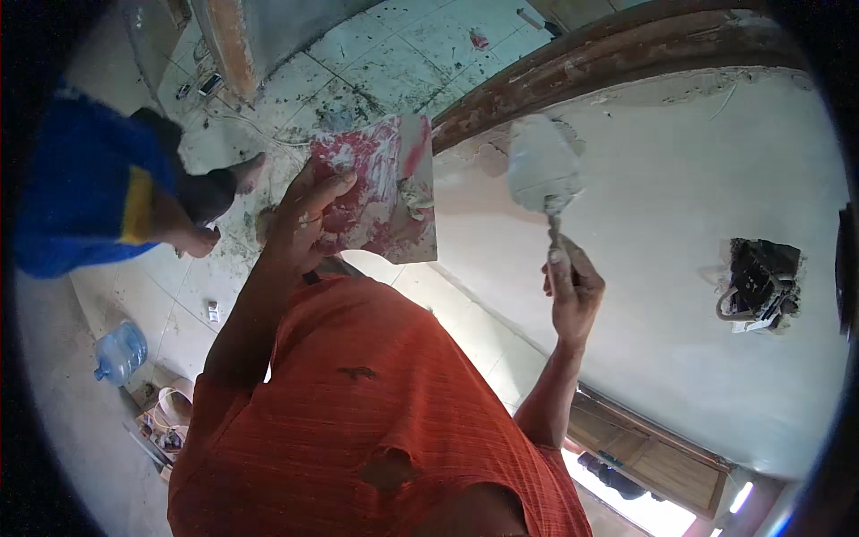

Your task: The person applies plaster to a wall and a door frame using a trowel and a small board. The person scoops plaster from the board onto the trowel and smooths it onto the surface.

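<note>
My left hand (309,210) is closed on the edge of a flat reddish board (376,192), its thumb lying on top. White plaster smears cover the board, with a small lump near its right side. In my right hand (574,285) is the handle of a trowel (542,166), gripped between thumb and fingers. The trowel's blade is coated white and rests against or just in front of the pale wall (680,179); I cannot tell which. A rough patch shows on the wall beside the blade.
A brown wooden frame (573,67) borders the wall. An open wall box (763,282) with wires is at the right. On the left, a person in blue (98,188) sits on the dirty tiled floor (358,45). A water jug (122,353) lies below them.
</note>
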`<state>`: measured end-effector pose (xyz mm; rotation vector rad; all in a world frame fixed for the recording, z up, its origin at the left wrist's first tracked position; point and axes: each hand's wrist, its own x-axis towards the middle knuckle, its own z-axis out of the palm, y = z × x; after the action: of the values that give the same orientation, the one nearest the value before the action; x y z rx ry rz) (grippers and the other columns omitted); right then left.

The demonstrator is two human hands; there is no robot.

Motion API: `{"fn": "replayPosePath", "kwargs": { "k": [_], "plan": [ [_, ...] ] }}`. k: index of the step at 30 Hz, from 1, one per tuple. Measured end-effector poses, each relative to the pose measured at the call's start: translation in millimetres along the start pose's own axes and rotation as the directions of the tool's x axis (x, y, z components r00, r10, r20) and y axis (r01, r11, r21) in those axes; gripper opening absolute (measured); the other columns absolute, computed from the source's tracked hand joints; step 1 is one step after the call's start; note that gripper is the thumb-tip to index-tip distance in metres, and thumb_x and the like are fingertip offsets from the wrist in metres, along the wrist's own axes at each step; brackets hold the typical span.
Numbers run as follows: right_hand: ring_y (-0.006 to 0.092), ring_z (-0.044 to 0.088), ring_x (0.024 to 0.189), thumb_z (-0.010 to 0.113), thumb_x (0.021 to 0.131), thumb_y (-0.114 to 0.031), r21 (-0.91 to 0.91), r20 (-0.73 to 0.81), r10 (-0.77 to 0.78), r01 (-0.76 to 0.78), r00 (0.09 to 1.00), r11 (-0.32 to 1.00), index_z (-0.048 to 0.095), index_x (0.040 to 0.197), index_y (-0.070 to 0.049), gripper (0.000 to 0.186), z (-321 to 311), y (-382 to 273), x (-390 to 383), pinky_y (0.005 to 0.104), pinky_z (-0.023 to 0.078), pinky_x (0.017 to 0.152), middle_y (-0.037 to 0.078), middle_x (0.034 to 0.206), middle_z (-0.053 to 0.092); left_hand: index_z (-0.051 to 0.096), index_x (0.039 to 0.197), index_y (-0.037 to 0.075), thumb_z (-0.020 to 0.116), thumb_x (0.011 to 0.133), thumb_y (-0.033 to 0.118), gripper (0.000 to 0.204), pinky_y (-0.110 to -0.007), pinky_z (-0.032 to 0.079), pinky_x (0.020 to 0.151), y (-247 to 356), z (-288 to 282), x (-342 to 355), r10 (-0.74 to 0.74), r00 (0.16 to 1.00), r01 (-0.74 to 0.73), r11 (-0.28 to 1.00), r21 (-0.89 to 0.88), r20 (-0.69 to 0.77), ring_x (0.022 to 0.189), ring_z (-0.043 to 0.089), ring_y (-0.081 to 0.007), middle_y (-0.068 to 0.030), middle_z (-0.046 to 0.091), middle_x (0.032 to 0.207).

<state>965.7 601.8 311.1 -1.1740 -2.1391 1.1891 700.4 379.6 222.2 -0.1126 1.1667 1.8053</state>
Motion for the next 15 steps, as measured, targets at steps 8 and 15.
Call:
{"fn": "replayPosePath", "kwargs": {
  "k": [8,15],
  "plan": [
    [0.0106,0.055,0.069,0.076,0.095,-0.028,-0.285,-0.151,-0.258,0.207,0.954,0.936,0.071,0.120,0.006,0.043,0,4,17,0.0265,0.046,0.062,0.007,0.082,0.067,0.059,0.130,0.012,0.074,0.088,0.027,0.046,-0.034,0.058,0.081,-14,-2,17,0.147,0.981,-0.132,0.984,-0.123,0.127,0.097,0.065,-0.0150,-0.0017,0.064,0.111],
    [0.0171,0.064,0.069,0.081,0.089,-0.018,-0.628,-0.039,-0.291,0.203,0.956,0.751,0.075,0.116,0.001,0.033,15,15,4,0.0311,0.052,0.065,0.012,0.080,0.069,0.058,0.132,0.011,0.071,0.091,0.024,0.045,-0.034,0.057,0.086,-4,9,3,0.154,0.983,-0.147,0.987,-0.068,0.096,0.101,0.065,-0.0146,-0.0013,0.064,0.114]
  ]
}}
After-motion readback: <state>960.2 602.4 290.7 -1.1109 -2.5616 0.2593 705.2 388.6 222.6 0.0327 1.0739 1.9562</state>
